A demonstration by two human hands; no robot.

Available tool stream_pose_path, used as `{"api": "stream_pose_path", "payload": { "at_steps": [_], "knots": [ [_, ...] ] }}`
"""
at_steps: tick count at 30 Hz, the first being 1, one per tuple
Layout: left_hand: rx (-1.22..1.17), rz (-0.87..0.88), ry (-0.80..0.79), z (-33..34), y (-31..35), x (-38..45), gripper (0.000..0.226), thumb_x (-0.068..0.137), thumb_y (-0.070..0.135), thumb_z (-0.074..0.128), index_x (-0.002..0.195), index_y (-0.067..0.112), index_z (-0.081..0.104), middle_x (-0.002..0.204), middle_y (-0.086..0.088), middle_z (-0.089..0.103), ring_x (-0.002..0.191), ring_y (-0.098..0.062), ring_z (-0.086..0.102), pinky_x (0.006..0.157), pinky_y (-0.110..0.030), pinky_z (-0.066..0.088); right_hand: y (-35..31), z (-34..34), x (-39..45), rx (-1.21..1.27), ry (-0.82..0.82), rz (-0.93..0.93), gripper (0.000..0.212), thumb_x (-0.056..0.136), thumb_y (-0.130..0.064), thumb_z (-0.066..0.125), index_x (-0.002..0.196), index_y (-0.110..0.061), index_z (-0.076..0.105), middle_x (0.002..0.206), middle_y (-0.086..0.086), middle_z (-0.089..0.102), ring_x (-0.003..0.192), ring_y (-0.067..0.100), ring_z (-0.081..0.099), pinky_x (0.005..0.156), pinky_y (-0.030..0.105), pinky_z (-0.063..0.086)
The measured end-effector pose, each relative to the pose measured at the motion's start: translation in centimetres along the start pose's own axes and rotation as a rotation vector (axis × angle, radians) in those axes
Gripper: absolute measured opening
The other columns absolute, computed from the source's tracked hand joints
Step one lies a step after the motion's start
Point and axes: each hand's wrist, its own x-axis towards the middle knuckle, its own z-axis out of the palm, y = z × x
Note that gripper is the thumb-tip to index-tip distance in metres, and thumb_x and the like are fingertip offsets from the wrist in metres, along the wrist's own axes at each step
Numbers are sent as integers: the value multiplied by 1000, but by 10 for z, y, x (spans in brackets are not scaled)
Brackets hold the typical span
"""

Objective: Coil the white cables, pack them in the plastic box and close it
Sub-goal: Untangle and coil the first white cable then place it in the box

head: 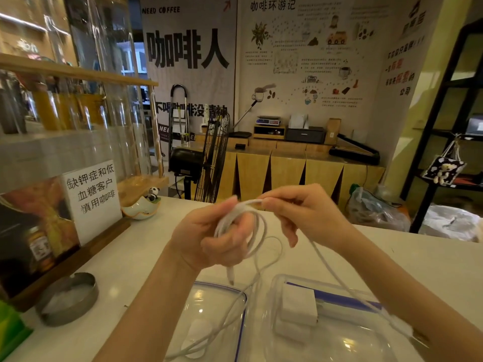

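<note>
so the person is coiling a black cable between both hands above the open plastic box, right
Not quite: the cable is white, not black. The head view shows it looped around the left hand while the right hand pinches a strand. The rest holds: both hands work above the open plastic box.
</note>
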Motion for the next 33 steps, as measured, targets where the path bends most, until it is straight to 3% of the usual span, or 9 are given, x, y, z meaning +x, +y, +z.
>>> {"api": "stream_pose_path", "payload": {
  "at_steps": [6,10,14,16,19,23,27,30,33],
  "knots": [
    [-269,410,290,-10,5,2,42,96,27,26,86,-3,54,48,-9,50,44,-13,35,46,-23,31,9,24,-2,169,-203,192,19,89,-19,51,97,-8,64,52,-4,51,35,8,44,37,19,43],
    [175,529,905,-14,8,1,44,95,33,24,79,7,57,42,4,49,37,-7,42,39,-16,38,13,35,-11,-33,-240,284,21,92,-19,48,109,-19,60,55,-4,48,38,6,39,38,18,37],
    [543,449,1127,-16,5,3,42,96,30,24,83,6,56,46,1,56,42,-11,49,48,-19,45,4,37,-22,-7,-297,369,23,94,-19,44,112,-18,59,54,-3,42,35,4,33,35,16,31],
    [761,323,1121,-16,-1,7,41,96,27,26,83,4,57,51,0,61,47,-11,54,52,-20,48,-2,34,-25,-173,-307,306,25,94,-23,43,115,-19,57,65,-3,53,43,3,43,43,14,38],
    [1054,83,1038,-13,-10,15,38,96,23,29,86,0,58,63,-2,65,58,-13,61,58,-21,51,-12,27,-28,-746,-334,82,29,95,-31,38,117,-21,55,98,0,66,81,12,60,75,26,51],
    [1237,-186,946,-6,-18,22,44,95,30,30,74,6,60,57,-1,62,53,-13,59,56,-22,51,-24,8,-25,-1216,-277,-170,25,91,-34,47,108,-18,57,90,3,66,79,17,65,73,30,56],
    [1157,-390,883,-1,-21,33,62,89,52,20,64,12,60,46,1,58,43,-12,54,49,-17,46,-17,-13,-32,-987,32,-450,24,74,-38,57,73,-16,67,57,-6,62,51,-3,51,48,12,44],
    [927,-468,752,3,-22,37,79,76,67,6,63,11,61,41,3,51,53,-12,61,72,-25,52,-2,-15,-40,-676,148,-281,29,72,-51,48,77,-24,58,57,-20,46,46,-1,44,46,6,37],
    [562,-341,501,2,-27,39,81,80,68,9,60,7,59,32,6,43,61,-17,65,79,-32,49,10,-15,-48,-334,213,-172,18,72,-49,59,84,-37,55,59,-8,54,59,9,53,52,15,45]
  ]
}}
